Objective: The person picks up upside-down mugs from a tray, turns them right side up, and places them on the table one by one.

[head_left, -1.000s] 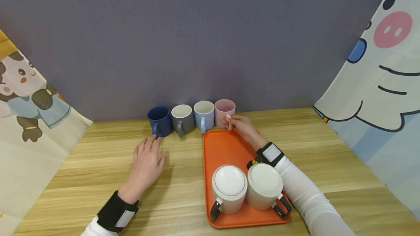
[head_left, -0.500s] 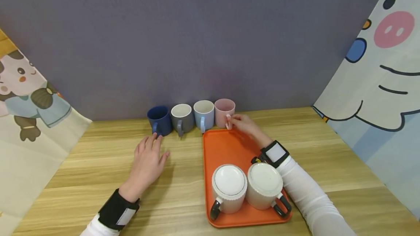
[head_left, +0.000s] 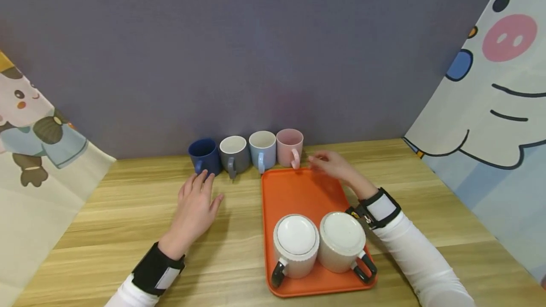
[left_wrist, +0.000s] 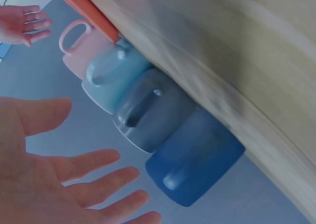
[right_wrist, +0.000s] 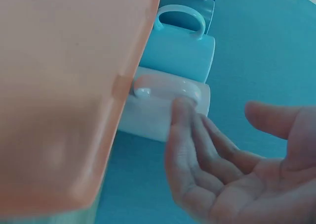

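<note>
My right hand (head_left: 332, 165) is just right of the pink mug (head_left: 289, 148), over the back right corner of the orange tray (head_left: 307, 188). In the right wrist view its fingers bend loosely, thumb apart, with nothing between them. The pink mug stands upright, its handle facing me. To its left in a row come a light blue mug (head_left: 262, 149), a grey mug (head_left: 235, 155) and a dark blue mug (head_left: 205, 156), all upright. My left hand (head_left: 194, 212) is in front of the dark blue mug, fingers spread and holding nothing; its fingertips overlap that mug's base in the head view.
Two upside-down white mugs with black handles, a left one (head_left: 296, 245) and a right one (head_left: 342, 241), stand at the tray's near end. A grey wall (head_left: 264, 51) rises behind the mug row. Printed curtains hang at both sides of the wooden table (head_left: 115, 231).
My right hand has let go of the pink mug's handle and drawn back to the right. The pink mug stays in the row. My left hand has barely moved.
</note>
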A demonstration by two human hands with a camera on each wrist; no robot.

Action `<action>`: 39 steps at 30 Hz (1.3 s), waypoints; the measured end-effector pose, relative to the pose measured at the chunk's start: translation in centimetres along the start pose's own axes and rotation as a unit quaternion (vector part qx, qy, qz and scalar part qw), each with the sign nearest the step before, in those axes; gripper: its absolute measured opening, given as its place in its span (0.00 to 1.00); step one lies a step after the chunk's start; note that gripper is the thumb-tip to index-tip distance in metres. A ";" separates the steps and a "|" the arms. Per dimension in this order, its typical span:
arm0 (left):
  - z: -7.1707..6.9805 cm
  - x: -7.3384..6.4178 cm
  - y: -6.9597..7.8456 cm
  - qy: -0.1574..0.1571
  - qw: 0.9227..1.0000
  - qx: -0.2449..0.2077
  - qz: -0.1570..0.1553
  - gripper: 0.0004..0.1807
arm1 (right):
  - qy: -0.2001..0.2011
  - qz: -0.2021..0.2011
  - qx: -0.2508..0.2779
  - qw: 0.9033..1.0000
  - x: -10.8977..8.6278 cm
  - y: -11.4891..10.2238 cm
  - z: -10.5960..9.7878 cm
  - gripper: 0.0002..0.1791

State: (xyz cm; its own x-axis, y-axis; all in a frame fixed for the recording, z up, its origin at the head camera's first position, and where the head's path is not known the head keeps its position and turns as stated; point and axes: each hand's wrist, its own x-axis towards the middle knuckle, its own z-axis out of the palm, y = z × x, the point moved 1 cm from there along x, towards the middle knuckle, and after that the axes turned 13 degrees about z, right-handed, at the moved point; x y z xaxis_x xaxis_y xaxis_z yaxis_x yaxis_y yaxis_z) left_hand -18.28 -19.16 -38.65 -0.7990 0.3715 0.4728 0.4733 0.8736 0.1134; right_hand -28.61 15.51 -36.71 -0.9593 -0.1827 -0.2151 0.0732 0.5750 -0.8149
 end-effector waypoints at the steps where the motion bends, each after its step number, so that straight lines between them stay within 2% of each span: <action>1: 0.0 0.1 0.0 0.001 1.000 0.001 0.001 0.31 | 0.003 -0.006 -0.008 1.000 -0.2 0.1 -0.1 0.20; 5: 0.1 0.5 0.3 0.006 1.000 0.000 0.008 0.31 | -0.009 -0.022 -0.015 1.000 -1.2 0.3 -0.5 0.21; 9: 0.1 0.9 0.6 0.007 1.000 -0.007 0.011 0.31 | -0.022 -0.013 -0.021 0.999 -2.1 0.9 -0.9 0.22; 12: 0.2 1.3 0.9 0.004 1.000 -0.012 0.010 0.31 | -0.022 -0.007 -0.029 0.999 -2.7 1.4 -1.1 0.22; 19: 0.5 2.0 1.7 0.001 1.000 -0.020 0.011 0.31 | -0.019 -0.023 -0.047 0.998 -4.2 2.2 -1.8 0.19; 25: 0.8 2.4 2.0 -0.001 1.000 -0.024 0.012 0.31 | -0.029 -0.005 -0.052 0.998 -6.0 2.8 -2.4 0.23; 31: 1.1 2.8 2.4 0.019 0.999 -0.021 0.028 0.30 | -0.046 0.006 -0.048 0.998 -7.5 3.1 -3.0 0.22; 39: 1.5 3.2 3.1 0.012 0.999 -0.027 0.035 0.30 | -0.084 0.022 -0.053 0.995 -8.7 3.6 -3.9 0.28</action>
State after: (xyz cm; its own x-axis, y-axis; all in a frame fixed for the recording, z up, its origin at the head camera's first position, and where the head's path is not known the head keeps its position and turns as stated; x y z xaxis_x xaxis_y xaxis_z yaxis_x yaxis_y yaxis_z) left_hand -19.94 -14.72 -38.09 -0.7546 0.4226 0.5020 0.5474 0.8273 0.1264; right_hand -21.02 22.27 -35.61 -0.8962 -0.2813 -0.3432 0.0763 0.6643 -0.7436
